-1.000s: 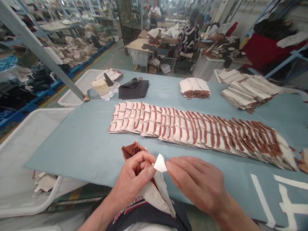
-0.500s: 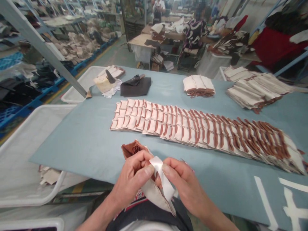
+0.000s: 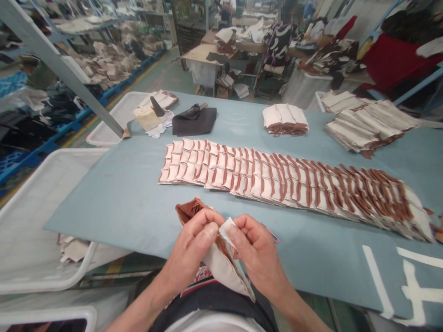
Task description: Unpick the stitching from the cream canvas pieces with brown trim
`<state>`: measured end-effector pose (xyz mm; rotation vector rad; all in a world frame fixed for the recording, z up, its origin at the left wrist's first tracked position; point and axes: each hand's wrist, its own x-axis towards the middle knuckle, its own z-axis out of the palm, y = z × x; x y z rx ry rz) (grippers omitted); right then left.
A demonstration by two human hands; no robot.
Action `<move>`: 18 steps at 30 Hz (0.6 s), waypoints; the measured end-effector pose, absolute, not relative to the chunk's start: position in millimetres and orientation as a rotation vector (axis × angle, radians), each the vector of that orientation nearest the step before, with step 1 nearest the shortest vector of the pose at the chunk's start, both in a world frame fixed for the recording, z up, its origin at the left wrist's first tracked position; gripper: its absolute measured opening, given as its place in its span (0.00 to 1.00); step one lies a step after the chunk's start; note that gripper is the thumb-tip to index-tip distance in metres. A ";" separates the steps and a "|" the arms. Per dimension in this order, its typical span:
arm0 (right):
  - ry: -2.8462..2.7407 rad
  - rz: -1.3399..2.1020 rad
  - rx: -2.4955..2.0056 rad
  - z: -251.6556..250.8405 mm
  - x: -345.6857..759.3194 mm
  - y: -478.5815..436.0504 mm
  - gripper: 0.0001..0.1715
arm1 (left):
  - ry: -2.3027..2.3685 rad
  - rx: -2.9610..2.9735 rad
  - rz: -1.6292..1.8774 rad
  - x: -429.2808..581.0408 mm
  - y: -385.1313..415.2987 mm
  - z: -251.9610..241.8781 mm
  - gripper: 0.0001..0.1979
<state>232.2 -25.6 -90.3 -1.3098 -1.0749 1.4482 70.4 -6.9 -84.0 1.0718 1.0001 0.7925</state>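
Observation:
My left hand [image 3: 194,244] pinches a sewn leather piece [image 3: 224,269], brown on one face and cream on the other, that hangs down over my lap. Its brown end [image 3: 187,210] sticks out beyond the left fingers and rests at the table. Between thumb and fingers, my right hand [image 3: 258,251] grips a white strip [image 3: 227,227], close beside the left fingertips. Most of that strip is hidden behind the right hand. Just past the right hand lies a small pink-edged object [image 3: 273,233], mostly covered.
A long overlapping row of cream-and-brown pieces [image 3: 256,175] spans the blue-green table [image 3: 114,198]. Behind it are a black cloth [image 3: 195,122], a cream stack [image 3: 285,117] and a larger pile [image 3: 370,124]. White bins [image 3: 38,193] stand left. White tape strips [image 3: 377,279] mark the right side.
My right hand has moved slightly up, and the white strip, earlier a long curved band between both hands, now shows only as a short end under the right thumb. The view has shifted slightly.

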 end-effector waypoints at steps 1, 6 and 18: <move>-1.014 1.474 -1.298 -95.8 229.4 -26.5 0.32 | 0.976 1.028 0.826 66.7 -8.6 -89.8 0.17; -0.667 1.713 -1.232 -131.1 211.5 -39.1 0.36 | 0.895 1.023 0.841 45.2 -19.3 -116.4 0.21; -0.971 1.615 -1.338 -127.8 220.1 -49.6 0.30 | 1.090 1.260 0.605 19.7 -17.5 -93.3 0.20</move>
